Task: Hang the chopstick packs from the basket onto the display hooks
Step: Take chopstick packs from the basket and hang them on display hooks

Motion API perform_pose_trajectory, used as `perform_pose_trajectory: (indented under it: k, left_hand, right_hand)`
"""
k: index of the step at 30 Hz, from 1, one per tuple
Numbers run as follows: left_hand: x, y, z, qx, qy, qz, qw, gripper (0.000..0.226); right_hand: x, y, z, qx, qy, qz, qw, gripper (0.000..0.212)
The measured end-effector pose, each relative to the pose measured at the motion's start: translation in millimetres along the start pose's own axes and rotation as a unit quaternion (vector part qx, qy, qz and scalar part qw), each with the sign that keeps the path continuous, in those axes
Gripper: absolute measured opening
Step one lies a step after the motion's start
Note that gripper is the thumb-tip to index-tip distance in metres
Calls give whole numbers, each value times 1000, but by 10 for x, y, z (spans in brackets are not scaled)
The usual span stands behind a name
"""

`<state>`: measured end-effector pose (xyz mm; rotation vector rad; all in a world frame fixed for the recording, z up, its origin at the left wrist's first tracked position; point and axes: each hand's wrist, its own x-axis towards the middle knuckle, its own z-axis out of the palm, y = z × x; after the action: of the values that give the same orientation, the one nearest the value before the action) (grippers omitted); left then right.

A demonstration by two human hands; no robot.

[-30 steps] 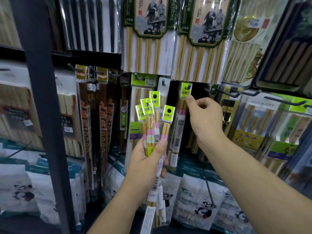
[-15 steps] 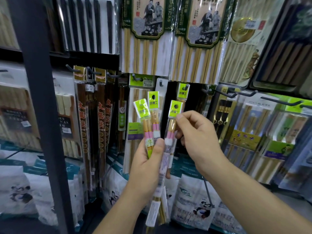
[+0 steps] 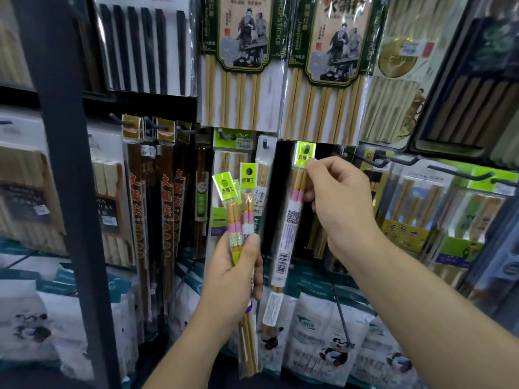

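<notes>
My left hand [image 3: 238, 265] grips a bundle of slim chopstick packs [image 3: 238, 209] with lime-green header cards, held upright in front of the display wall. My right hand [image 3: 339, 203] pinches the top of one more chopstick pack [image 3: 289, 228] and holds its green header [image 3: 304, 157] up at a dark display hook [image 3: 307, 148]. The hook tip shows through the header's hole. That pack hangs down, slightly tilted, with a barcode label facing me. No basket is in view.
Large bamboo chopstick packs [image 3: 238, 66] hang above. Dark chopstick packs [image 3: 165, 197] hang to the left, behind a black upright post [image 3: 70, 192]. Empty-tipped hooks [image 3: 379, 161] stick out to the right over more packs. White panda-printed bags [image 3: 323, 341] stand below.
My right hand took one pack out of the left-hand bundle and carried it up and right to the hook. The left hand stayed about where it was with fewer packs.
</notes>
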<state>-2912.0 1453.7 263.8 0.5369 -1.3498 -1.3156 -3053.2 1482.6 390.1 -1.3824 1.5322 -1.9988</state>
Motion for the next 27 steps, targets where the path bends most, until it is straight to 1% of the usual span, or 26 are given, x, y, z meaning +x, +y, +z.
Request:
perform_pose_trajectory:
  k: [3, 7, 9, 12, 16, 19, 22, 25, 27]
  left_hand:
    - [0, 12, 3, -13, -6, 0, 1000, 33]
    - [-10, 36, 8, -35, -24, -3, 999, 43]
    - [-14, 42, 18, -47, -23, -8, 999, 39]
    - [-14, 33, 25, -56, -20, -19, 998, 22]
    - [-10, 27, 20, -22, -31, -13, 999, 17]
    - [-7, 36, 41, -15, -34, -9, 999, 14]
    - [-23, 45, 90, -10, -33, 4, 999, 15]
    - [-42, 53, 128, -7, -40, 18, 999, 10]
    - [-55, 59, 140, -12, -46, 21, 999, 6]
  right_hand:
    - [24, 52, -4, -13, 2, 0, 1000, 29]
    - [84, 165, -11, -72, 13, -13, 997, 28]
    - [116, 216, -29, -99, 17, -17, 995, 30]
    - [165, 276, -57, -120, 27, -14, 992, 32]
    - [138, 323, -66, -124, 45, -3, 991, 35]
    - [-2, 316, -55, -119, 17, 4, 993, 34]
    - [-172, 266, -35, -95, -35, -13, 995, 32]
    - [-289, 208, -2, -66, -101, -10, 993, 24]
    - [-321, 196, 14, -69, -120, -9, 990, 20]
